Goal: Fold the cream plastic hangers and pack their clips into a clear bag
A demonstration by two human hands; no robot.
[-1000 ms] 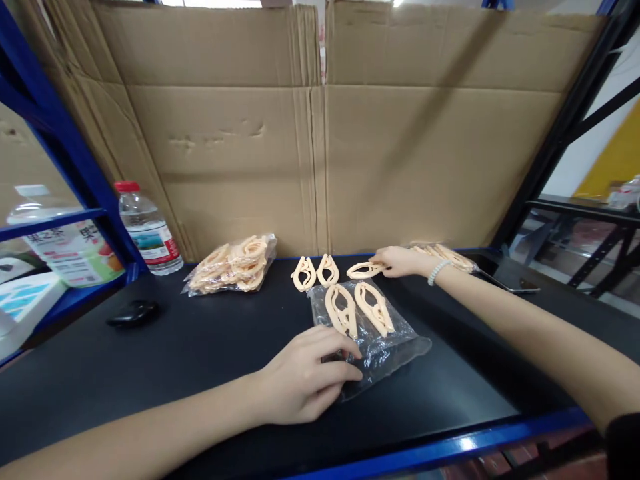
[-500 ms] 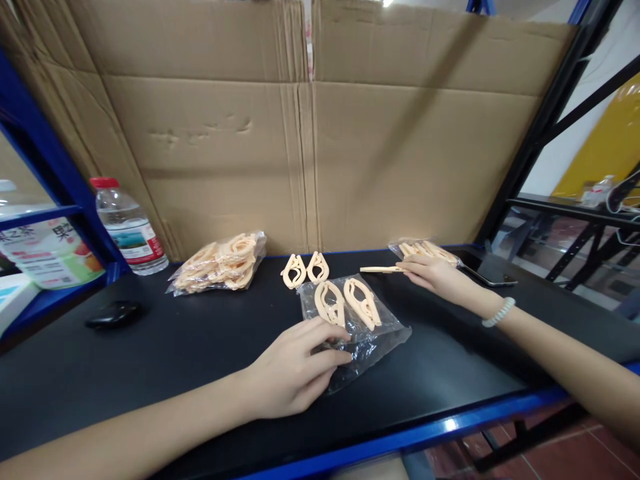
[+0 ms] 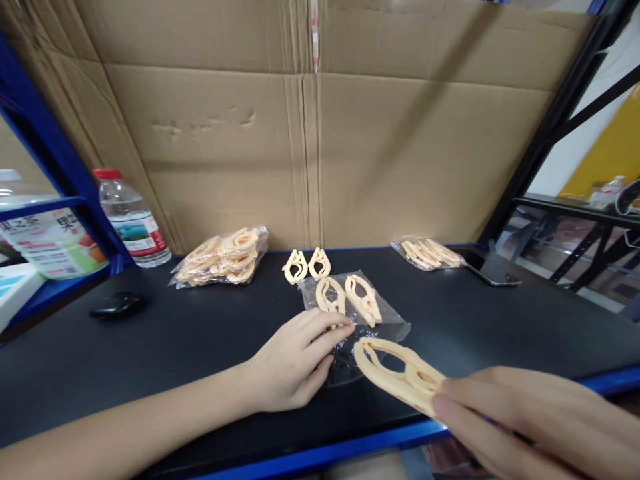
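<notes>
In the head view my right hand [image 3: 520,413] pinches one end of a cream plastic folding hanger [image 3: 387,383], raised over the table's front edge at lower right. My left hand [image 3: 300,360] rests at the centre, its fingers closed on the near part of a clear plastic bag [image 3: 393,327]. Inside that bag two folded hangers [image 3: 363,300] lie side by side; my fingers cover the lower end of the left one. Just behind the bag, two more folded hangers [image 3: 319,264] lie loose on the black table [image 3: 210,347].
A full bag of hangers [image 3: 220,257] sits at back left, and a smaller bag [image 3: 430,253] at back right beside a phone [image 3: 493,268]. On the left are a black mouse [image 3: 117,305] and a water bottle [image 3: 133,223]. Cardboard [image 3: 225,147] walls off the back.
My right hand has come from the back right towards me, bringing the hanger to the front. My left hand stays at the bag, its fingers slightly shifted.
</notes>
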